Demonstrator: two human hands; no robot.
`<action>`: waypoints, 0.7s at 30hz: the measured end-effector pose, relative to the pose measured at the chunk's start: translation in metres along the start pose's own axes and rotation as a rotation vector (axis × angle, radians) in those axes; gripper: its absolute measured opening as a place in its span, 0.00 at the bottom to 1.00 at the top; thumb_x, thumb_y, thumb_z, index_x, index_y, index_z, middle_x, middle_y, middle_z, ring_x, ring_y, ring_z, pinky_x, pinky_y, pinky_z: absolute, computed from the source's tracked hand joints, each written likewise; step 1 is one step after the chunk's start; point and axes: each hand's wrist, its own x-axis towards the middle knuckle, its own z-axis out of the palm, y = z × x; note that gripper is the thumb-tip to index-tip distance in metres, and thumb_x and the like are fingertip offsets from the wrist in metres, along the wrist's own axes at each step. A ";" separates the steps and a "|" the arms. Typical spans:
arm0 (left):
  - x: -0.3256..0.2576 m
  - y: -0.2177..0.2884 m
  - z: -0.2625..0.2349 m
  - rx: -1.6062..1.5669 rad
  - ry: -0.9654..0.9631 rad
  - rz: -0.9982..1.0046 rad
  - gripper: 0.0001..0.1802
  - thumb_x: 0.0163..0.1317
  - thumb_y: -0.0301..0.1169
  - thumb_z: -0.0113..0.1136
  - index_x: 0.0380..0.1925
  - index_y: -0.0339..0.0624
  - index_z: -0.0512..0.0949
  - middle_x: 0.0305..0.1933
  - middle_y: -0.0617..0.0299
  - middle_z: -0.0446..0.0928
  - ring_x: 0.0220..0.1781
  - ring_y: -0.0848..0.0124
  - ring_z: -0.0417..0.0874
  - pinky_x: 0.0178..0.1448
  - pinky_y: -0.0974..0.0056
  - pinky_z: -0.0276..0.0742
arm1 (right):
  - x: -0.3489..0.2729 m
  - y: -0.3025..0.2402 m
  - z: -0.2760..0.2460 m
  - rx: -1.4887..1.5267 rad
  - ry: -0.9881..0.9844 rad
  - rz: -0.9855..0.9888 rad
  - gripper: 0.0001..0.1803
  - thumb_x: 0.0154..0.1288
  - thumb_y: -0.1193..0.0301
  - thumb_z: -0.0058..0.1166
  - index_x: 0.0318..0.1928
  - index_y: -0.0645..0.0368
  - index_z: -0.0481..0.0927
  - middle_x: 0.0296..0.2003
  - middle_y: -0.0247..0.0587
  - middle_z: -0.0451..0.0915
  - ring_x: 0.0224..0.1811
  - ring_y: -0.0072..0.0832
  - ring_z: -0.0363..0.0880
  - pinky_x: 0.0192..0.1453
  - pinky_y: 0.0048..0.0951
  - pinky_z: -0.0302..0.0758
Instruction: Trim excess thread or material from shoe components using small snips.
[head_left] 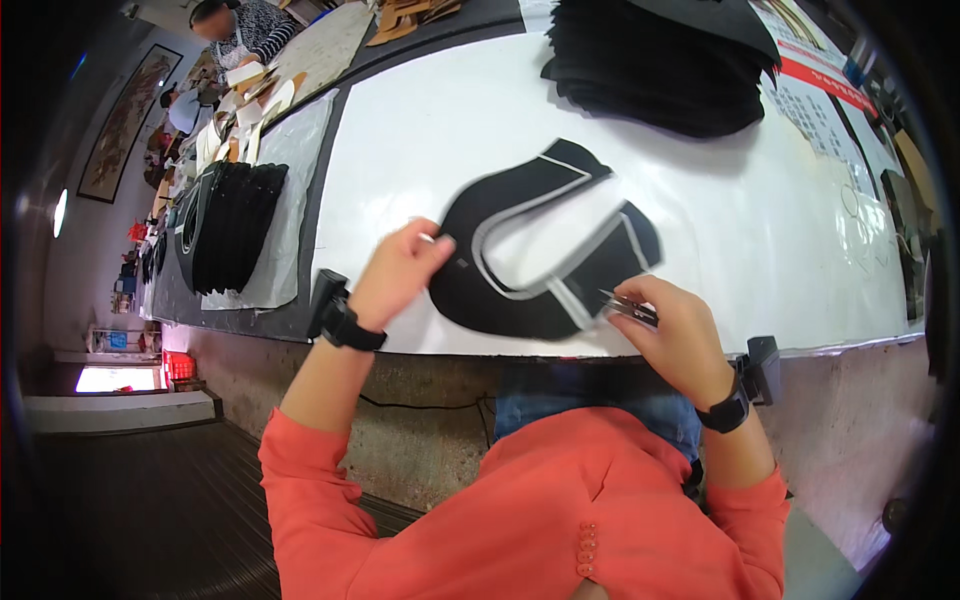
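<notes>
Trimming looks underway: left hand (398,272) pinches the black shoe-upper piece (520,270) by its left edge w/ fingers pressed together, right hand (672,325) closed on small snips (628,306) at its lower-right grey border, piece on white table (400,150); next cut prob. needs steady tension.

A stack of black cut pieces (665,65) lies on the white table (400,150); another black stack (232,225) lies far left.
</notes>
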 end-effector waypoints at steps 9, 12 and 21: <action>0.087 -0.079 -0.092 -0.032 0.540 -0.083 0.15 0.71 0.36 0.60 0.49 0.36 0.80 0.32 0.58 0.84 0.22 0.73 0.82 0.27 0.67 0.72 | -0.009 0.008 -0.011 0.078 0.138 0.065 0.09 0.61 0.77 0.64 0.42 0.64 0.82 0.36 0.48 0.84 0.36 0.40 0.86 0.42 0.32 0.81; 0.095 -0.091 -0.105 -0.213 0.600 -0.250 0.16 0.73 0.36 0.58 0.54 0.39 0.78 0.38 0.61 0.83 0.27 0.74 0.87 0.27 0.73 0.75 | -0.013 0.015 -0.018 0.105 0.142 0.142 0.09 0.61 0.78 0.63 0.42 0.64 0.82 0.35 0.48 0.85 0.36 0.38 0.86 0.43 0.30 0.80; 0.085 -0.125 -0.119 -0.193 0.480 -0.363 0.16 0.71 0.33 0.59 0.56 0.45 0.74 0.42 0.65 0.81 0.33 0.72 0.88 0.31 0.69 0.78 | -0.024 0.031 -0.025 0.162 0.180 0.157 0.10 0.60 0.79 0.64 0.43 0.65 0.82 0.34 0.45 0.84 0.35 0.33 0.85 0.42 0.28 0.80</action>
